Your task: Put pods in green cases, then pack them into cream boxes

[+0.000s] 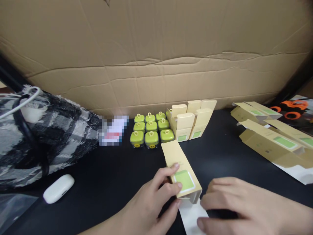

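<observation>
A small tan cardboard box (pixel 173 156) with a green picture on its face lies tilted on the black table. My left hand (pixel 156 199) is closed around its left side, two fingertips on the top face and the thumb near the open end. From that end a long white flap (pixel 189 215) extends toward me. My right hand (pixel 227 204), fingers curled, is at this flap's right edge with the thumb on it; its grip is partly hidden. Behind the box stand several green-lidded clear containers (pixel 151 138) with loop tops, beside several upright boxes (pixel 185 122) with raised flaps.
More flattened tan boxes (pixel 269 138) lie at the right, near an orange-and-black toy vehicle (pixel 294 106). At left are a white earbud case (pixel 58 188), a plaid fuzzy bag (pixel 61 127), a plastic bag (pixel 14 209) and a blurred-out card (pixel 114 130). A cardboard wall (pixel 158 39) closes the back.
</observation>
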